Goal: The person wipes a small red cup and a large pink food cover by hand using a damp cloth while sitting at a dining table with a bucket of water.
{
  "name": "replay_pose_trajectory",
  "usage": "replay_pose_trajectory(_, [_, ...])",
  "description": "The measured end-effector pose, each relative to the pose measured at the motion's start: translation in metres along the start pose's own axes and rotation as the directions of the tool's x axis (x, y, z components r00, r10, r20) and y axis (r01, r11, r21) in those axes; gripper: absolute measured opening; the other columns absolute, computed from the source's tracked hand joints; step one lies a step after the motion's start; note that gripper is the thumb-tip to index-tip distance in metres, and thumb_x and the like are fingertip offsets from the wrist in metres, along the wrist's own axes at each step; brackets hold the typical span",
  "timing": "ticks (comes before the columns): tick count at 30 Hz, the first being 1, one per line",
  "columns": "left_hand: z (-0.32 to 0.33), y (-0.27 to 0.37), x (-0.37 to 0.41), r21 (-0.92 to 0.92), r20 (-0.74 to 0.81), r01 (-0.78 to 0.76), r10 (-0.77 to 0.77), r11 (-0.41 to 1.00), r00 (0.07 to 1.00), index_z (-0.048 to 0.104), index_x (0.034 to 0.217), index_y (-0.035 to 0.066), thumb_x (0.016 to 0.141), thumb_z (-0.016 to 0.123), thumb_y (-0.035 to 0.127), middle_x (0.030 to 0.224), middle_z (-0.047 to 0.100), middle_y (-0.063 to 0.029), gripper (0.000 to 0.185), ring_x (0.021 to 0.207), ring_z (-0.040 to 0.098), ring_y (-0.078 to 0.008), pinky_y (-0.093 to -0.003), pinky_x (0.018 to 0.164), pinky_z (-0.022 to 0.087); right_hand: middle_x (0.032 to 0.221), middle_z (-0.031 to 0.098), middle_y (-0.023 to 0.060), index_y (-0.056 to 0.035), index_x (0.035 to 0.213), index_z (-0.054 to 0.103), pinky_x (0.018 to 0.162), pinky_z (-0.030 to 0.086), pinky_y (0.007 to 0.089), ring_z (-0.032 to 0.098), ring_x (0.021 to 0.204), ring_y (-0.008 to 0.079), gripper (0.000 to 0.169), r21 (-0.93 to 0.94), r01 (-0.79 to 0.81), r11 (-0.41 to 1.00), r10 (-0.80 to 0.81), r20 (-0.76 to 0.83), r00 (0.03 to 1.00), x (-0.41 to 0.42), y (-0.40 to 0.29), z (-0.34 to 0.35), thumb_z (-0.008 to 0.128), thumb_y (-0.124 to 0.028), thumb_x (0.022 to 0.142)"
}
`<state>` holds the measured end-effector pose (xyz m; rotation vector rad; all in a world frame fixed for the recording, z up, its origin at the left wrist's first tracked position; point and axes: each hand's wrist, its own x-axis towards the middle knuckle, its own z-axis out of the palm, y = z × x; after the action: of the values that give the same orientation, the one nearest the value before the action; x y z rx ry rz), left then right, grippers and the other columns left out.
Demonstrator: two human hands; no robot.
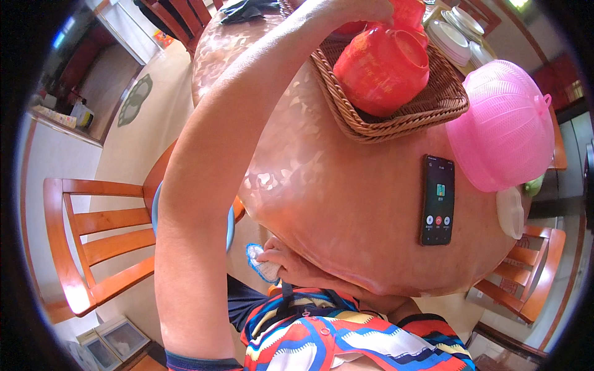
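My left arm stretches up across the table, and my left hand point(373, 10) bends over at the top edge of the view against red things in a brown wicker basket point(345, 121). Its fingers are hidden, so its grip cannot be made out. The nearest of these is a rounded red vessel point(378, 74) with gold marks and a circular rim, lying tilted in the basket. Another red piece point(408, 14) sits behind it, partly cut off. Low by the table's near edge, my right hand point(278, 259) pinches a white cloth point(264, 266) with a blue border.
A smartphone point(437, 199) with a lit call screen lies on the brown round table point(352, 222). Right of the basket stands a pink mesh food cover point(506, 125), near a pale plastic container point(509, 213). White plates point(448, 41) are stacked behind. Wooden chairs point(109, 227) surround the table.
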<state>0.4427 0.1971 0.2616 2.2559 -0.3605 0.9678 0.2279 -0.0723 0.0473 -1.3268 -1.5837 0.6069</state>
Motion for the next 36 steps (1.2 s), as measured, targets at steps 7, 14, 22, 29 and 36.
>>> replay_pose_trajectory(7, [0.017, -0.011, 0.009, -0.095, 0.096, 0.019, -0.010, 0.995, 0.995, 0.057, 0.112, 0.005, 0.064, 0.067, 0.007, 0.095, 0.065, -0.0135, 0.048, 0.086, 0.062, -0.0224, -0.0333, 0.073, 0.050, 0.090, 0.057, 0.0121, -0.0122, 0.099, 0.062, 0.071, 0.042, 0.0378, 0.054, 0.084, 0.0284, 0.044, 0.061, -0.225, 0.972, 0.219, 0.092, 0.971, -0.007, 0.012, 0.008, 0.068, 0.009, 0.060])
replay_pose_trajectory(14, [0.006, 0.007, -0.005, -0.041, 0.101, 0.236, -0.231, 0.971, 0.968, 0.053, 0.118, 0.004, 0.069, 0.058, -0.002, 0.097, 0.065, -0.0139, 0.049, 0.085, 0.062, -0.0170, -0.0277, 0.066, 0.050, 0.090, 0.059, 0.0115, -0.0112, 0.094, 0.064, 0.071, 0.043, 0.0375, 0.055, 0.086, 0.0285, 0.039, -0.068, -0.075, 0.995, 0.076, 0.016, 0.997, 0.004, -0.003, -0.006, 0.067, 0.009, 0.061])
replay_pose_trajectory(22, [-0.035, 0.002, -0.095, -0.049, -0.340, 0.319, -0.316, 0.946, 0.886, 0.053, 0.122, 0.009, 0.079, 0.053, -0.003, 0.104, 0.064, -0.0100, 0.045, 0.091, 0.062, -0.0157, -0.0239, 0.074, 0.050, 0.091, 0.056, 0.0131, -0.0043, 0.095, 0.061, 0.071, 0.045, 0.0366, 0.056, 0.086, 0.0294, 0.034, 0.060, -0.178, 0.982, 0.172, 0.102, 0.980, -0.002, 0.000, 0.009, 0.066, 0.009, 0.064])
replay_pose_trajectory(29, [-0.064, 0.126, -0.251, -0.288, -0.556, 0.553, -0.607, 0.782, 0.568, 0.061, 0.099, -0.001, 0.084, 0.055, 0.001, 0.092, 0.065, -0.0080, 0.016, 0.082, 0.062, -0.0126, -0.0249, 0.070, 0.051, 0.093, 0.051, 0.0139, -0.0033, 0.097, 0.053, 0.072, 0.047, 0.0360, 0.056, 0.089, 0.0333, 0.036, 0.094, -0.291, 0.952, 0.285, 0.073, 0.956, 0.003, -0.038, 0.019, 0.068, 0.007, 0.066])
replay_pose_trajectory(36, [-0.005, 0.214, -0.440, -0.819, -0.123, 0.510, -0.949, 0.263, 0.292, 0.042, 0.127, 0.006, 0.084, 0.063, 0.036, 0.117, 0.053, -0.0118, 0.056, 0.107, 0.053, -0.0197, -0.0346, 0.079, 0.050, 0.101, 0.049, 0.0158, -0.0035, 0.103, 0.051, 0.080, 0.047, 0.0409, 0.054, 0.099, 0.0367, 0.041, -0.085, -0.254, 0.964, 0.246, -0.097, 0.965, 0.024, -0.052, 0.024, 0.061, 0.008, 0.065])
